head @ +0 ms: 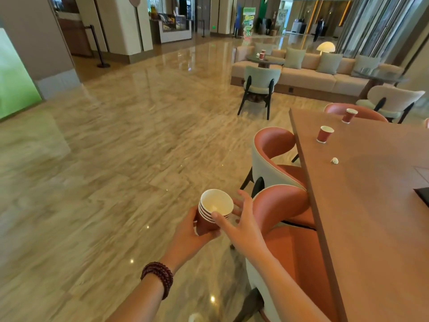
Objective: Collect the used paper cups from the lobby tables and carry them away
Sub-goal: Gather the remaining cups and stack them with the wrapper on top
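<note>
My left hand (189, 235) grips a stack of several nested red paper cups (213, 211), white inside, held above the floor at lower centre. My right hand (241, 224) is beside the stack, its thumb on the top rim and its other fingers spread behind it. Two red paper cups stand apart on the brown wooden table (371, 205) at the right: the nearer table cup (324, 134) and the farther table cup (349, 115). More red cups (262, 54) stand on a distant small round table (264, 59).
A small crumpled white scrap (334, 160) lies on the wooden table. Red-and-grey chairs (278, 196) are tucked along its left edge. A beige sofa (313, 75) and a green chair (258, 87) stand farther back. Polished marble floor (127, 147) spreads to the left.
</note>
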Motion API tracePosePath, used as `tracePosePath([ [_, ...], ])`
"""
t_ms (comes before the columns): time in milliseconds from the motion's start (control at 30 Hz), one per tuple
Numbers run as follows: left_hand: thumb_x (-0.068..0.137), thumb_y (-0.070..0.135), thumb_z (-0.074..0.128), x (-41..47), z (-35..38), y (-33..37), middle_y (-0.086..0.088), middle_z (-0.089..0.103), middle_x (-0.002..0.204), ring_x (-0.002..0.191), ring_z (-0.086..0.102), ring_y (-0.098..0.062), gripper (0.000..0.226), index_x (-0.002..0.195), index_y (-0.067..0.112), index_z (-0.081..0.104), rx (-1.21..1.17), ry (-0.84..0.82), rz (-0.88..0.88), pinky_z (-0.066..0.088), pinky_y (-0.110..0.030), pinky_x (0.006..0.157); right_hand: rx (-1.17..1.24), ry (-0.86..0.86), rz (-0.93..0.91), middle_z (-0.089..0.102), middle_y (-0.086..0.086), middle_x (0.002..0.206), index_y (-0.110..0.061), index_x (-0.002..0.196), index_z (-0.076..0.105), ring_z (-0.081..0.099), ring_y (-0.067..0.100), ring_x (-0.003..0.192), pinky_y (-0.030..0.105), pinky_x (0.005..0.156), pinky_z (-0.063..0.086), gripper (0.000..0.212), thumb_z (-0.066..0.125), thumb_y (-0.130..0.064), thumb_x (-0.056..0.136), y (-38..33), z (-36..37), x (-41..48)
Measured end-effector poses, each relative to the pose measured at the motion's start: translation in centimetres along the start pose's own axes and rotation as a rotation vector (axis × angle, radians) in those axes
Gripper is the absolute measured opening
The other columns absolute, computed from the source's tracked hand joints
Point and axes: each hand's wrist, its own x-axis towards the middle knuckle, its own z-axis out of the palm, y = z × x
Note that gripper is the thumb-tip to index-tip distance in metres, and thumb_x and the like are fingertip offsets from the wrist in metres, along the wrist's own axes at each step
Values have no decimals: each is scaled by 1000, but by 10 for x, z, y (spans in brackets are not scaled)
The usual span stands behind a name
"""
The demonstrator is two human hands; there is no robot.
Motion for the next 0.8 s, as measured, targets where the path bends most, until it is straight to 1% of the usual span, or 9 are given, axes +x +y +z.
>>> tracePosePath([
  [67, 56, 49, 82, 31, -9, -4, 19, 63, 110, 98, 58, 10, 66, 112, 51, 46, 5, 23, -1, 44, -3, 70, 8, 9, 25, 46, -12, 129, -44, 128, 20, 51, -2, 113, 17, 89, 45, 85, 61, -73, 60, 4, 0, 29],
  [100, 57, 47, 84, 47, -14, -4, 20, 62, 111, 99, 58, 9, 67, 112, 50, 45, 12, 30, 0, 44, -4, 70, 7, 11, 28, 45, -9, 131, -43, 129, 21, 51, 3, 115, 22, 92, 46, 84, 60, -72, 61, 6, 0, 44],
  [233, 59, 44, 84, 116, -28, -3, 21, 60, 114, 103, 56, 9, 74, 121, 39, 45, 27, 50, 18, 42, -1, 73, 19, -1, 65, 48, -8, 131, -40, 131, 27, 51, 4, 114, 29, 94, 47, 77, 60, -65, 66, 15, -7, 107],
  [333, 63, 35, 85, 174, -39, -1, 21, 59, 113, 103, 56, 6, 70, 119, 41, 43, 41, 55, 14, 42, -2, 72, 17, 6, 106, 47, -6, 133, -36, 135, 28, 51, 7, 116, 35, 99, 47, 82, 60, -66, 66, 22, -11, 157],
  [467, 65, 28, 85, 230, -48, 3, 22, 58, 111, 97, 55, 12, 66, 114, 43, 43, 24, 78, 14, 41, -2, 70, -9, 22, 151, 46, -6, 134, -32, 138, 27, 50, 10, 118, 33, 100, 45, 86, 59, -67, 66, 27, -15, 207],
  [600, 66, 29, 84, 287, -55, 4, 24, 58, 113, 102, 55, 8, 66, 118, 41, 45, 7, 55, 14, 41, -9, 75, -17, 53, 187, 47, -6, 133, -31, 139, 25, 50, 11, 119, 36, 102, 44, 86, 57, -65, 67, 31, -15, 259],
  [700, 66, 25, 84, 335, -58, -1, 22, 61, 108, 96, 56, 14, 60, 107, 48, 47, 5, 39, 24, 42, -3, 69, -39, 92, 189, 48, -6, 133, -32, 137, 26, 51, 11, 118, 34, 100, 45, 83, 55, -66, 67, 36, -13, 298],
  [733, 66, 25, 84, 351, -59, -4, 22, 61, 107, 94, 55, 17, 60, 106, 49, 47, 7, 24, 23, 41, 0, 68, -42, 110, 194, 48, -6, 132, -33, 136, 26, 51, 11, 117, 32, 99, 45, 81, 54, -66, 68, 38, -13, 312],
  [800, 66, 27, 84, 392, -61, -8, 21, 61, 108, 94, 55, 18, 61, 106, 51, 46, 15, -26, 28, 40, 2, 67, -43, 154, 207, 48, -8, 131, -34, 135, 26, 51, 10, 116, 31, 98, 44, 75, 55, -63, 71, 42, -11, 344],
])
